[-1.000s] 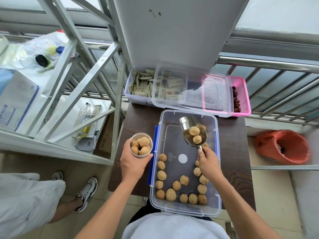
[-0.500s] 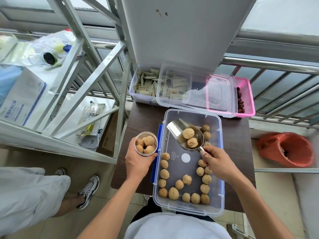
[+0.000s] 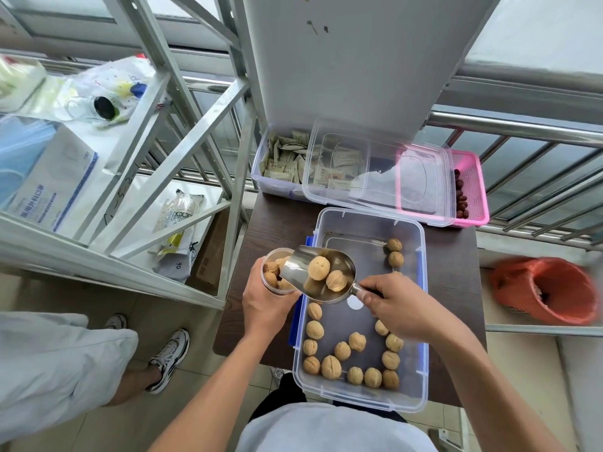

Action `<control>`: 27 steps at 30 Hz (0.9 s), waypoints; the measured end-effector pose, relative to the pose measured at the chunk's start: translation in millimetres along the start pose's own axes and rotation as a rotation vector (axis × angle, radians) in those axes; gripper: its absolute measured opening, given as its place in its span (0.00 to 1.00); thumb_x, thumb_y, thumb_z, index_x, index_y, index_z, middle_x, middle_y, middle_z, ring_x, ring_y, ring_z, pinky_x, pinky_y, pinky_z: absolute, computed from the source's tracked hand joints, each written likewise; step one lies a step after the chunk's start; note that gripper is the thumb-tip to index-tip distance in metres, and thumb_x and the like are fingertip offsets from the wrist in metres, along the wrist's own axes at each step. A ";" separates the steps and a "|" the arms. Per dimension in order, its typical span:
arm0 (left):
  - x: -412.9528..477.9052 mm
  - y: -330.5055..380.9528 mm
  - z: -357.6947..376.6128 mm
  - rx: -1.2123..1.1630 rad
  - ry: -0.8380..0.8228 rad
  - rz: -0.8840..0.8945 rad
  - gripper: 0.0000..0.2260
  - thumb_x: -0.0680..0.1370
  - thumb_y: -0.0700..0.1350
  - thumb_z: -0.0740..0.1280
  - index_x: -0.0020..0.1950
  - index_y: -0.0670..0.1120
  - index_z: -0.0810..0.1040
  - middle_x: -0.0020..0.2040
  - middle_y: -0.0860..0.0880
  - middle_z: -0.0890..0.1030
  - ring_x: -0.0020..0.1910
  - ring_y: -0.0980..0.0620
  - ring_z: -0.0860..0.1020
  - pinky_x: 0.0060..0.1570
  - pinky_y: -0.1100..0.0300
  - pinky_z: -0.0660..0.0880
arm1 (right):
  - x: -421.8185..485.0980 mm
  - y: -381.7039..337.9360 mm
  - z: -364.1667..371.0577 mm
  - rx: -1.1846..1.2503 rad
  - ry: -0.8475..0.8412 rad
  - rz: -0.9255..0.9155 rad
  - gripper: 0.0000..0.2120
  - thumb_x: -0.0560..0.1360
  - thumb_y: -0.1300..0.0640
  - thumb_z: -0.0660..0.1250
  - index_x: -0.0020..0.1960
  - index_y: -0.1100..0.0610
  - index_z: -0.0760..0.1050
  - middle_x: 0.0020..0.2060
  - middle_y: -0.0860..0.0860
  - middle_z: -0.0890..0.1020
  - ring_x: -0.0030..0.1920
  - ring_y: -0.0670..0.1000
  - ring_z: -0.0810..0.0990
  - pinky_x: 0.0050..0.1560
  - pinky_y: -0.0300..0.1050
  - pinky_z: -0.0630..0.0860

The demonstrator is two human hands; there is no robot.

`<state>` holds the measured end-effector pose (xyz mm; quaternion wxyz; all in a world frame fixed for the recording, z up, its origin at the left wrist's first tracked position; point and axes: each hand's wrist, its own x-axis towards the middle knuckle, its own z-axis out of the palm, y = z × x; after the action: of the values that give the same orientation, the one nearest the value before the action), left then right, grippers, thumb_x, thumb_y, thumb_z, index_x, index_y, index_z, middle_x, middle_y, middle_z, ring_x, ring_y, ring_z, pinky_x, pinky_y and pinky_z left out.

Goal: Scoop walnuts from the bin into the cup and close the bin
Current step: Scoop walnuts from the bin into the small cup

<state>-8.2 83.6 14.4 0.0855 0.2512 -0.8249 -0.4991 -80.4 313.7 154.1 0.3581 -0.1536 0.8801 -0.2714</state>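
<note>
A clear plastic bin [image 3: 421,321] with blue latches stands open on the dark table, several walnuts [image 3: 331,367] lying along its floor. My left hand [image 3: 264,305] grips a small clear cup [image 3: 272,277] partly filled with walnuts, just left of the bin. My right hand [image 3: 391,305] holds the handle of a metal scoop [image 3: 293,272] carrying two walnuts [image 3: 319,268]. The scoop's mouth reaches over the cup's rim. The bin's clear lid [image 3: 375,177] lies across the two boxes behind.
Behind the bin are a clear box of sachets [image 3: 284,158] and a pink basket of dates [image 3: 470,187]. A metal shelf frame [image 3: 182,151] rises at the left, a red-lined waste bin [image 3: 548,288] stands at the right. Another person's leg and shoe [image 3: 166,360] are lower left.
My right hand has swung the loaded scoop leftward from above the bin to the cup's rim. My left hand with the cup stays beside the bin.
</note>
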 end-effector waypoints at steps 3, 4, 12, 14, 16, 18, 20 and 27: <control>0.1 0.7 -0.3 -0.016 -0.003 -0.020 0.30 0.65 0.54 0.83 0.63 0.63 0.75 0.54 0.62 0.82 0.54 0.65 0.80 0.50 0.72 0.75 | -0.9 -4.3 0.6 -0.052 -0.025 0.013 0.17 0.82 0.52 0.59 0.35 0.55 0.68 0.27 0.50 0.71 0.29 0.51 0.66 0.33 0.50 0.66; 0.4 -0.4 0.2 -0.014 -0.005 -0.024 0.30 0.66 0.54 0.83 0.64 0.60 0.76 0.55 0.60 0.83 0.55 0.63 0.80 0.52 0.68 0.76 | -1.6 -5.4 0.8 -0.061 -0.031 0.014 0.17 0.82 0.52 0.59 0.35 0.55 0.68 0.27 0.50 0.71 0.29 0.51 0.66 0.34 0.50 0.66; 3.1 0.4 0.7 -0.018 -0.015 -0.025 0.31 0.66 0.53 0.82 0.67 0.55 0.76 0.57 0.57 0.83 0.56 0.61 0.81 0.55 0.64 0.77 | -5.3 -16.4 -4.6 -0.095 -0.013 0.022 0.19 0.83 0.52 0.58 0.34 0.56 0.67 0.27 0.51 0.71 0.29 0.52 0.65 0.33 0.51 0.65; 2.9 3.7 0.1 -0.028 -0.017 -0.018 0.28 0.66 0.55 0.80 0.64 0.58 0.77 0.55 0.59 0.83 0.55 0.63 0.81 0.52 0.69 0.75 | -5.3 -19.7 -6.4 -0.095 -0.012 0.021 0.19 0.83 0.52 0.58 0.35 0.56 0.67 0.28 0.52 0.71 0.29 0.52 0.66 0.33 0.50 0.65; 3.0 5.9 -0.1 -0.025 -0.023 -0.014 0.26 0.66 0.54 0.80 0.62 0.58 0.77 0.54 0.59 0.83 0.54 0.63 0.80 0.50 0.72 0.74 | -5.8 -22.7 -7.9 -0.091 -0.013 0.021 0.18 0.83 0.52 0.58 0.35 0.57 0.68 0.28 0.52 0.72 0.29 0.52 0.66 0.33 0.50 0.64; 3.0 6.6 -0.5 -0.032 -0.026 -0.009 0.26 0.66 0.52 0.81 0.62 0.58 0.77 0.54 0.59 0.83 0.54 0.63 0.80 0.49 0.73 0.73 | -6.1 -25.0 -9.0 -0.089 -0.014 0.026 0.18 0.83 0.52 0.58 0.36 0.58 0.69 0.29 0.52 0.73 0.29 0.52 0.66 0.33 0.49 0.64; 3.1 6.2 -0.3 -0.043 -0.024 -0.005 0.27 0.66 0.53 0.80 0.63 0.57 0.77 0.54 0.59 0.83 0.55 0.63 0.80 0.50 0.73 0.73 | -6.3 -26.6 -10.3 -0.100 -0.015 0.029 0.18 0.83 0.52 0.58 0.36 0.57 0.68 0.28 0.52 0.72 0.29 0.52 0.66 0.33 0.49 0.64; 4.6 1.4 1.8 -0.041 -0.016 -0.031 0.27 0.69 0.50 0.80 0.65 0.58 0.76 0.54 0.59 0.83 0.54 0.61 0.81 0.54 0.64 0.78 | -13.9 -27.5 -22.1 -0.172 -0.031 0.050 0.20 0.82 0.50 0.59 0.34 0.58 0.66 0.28 0.53 0.71 0.31 0.53 0.66 0.34 0.50 0.65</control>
<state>-13.3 83.3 14.2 0.0762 0.2579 -0.8112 -0.5193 -84.4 306.2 191.0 0.3637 -0.1661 0.8980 -0.1836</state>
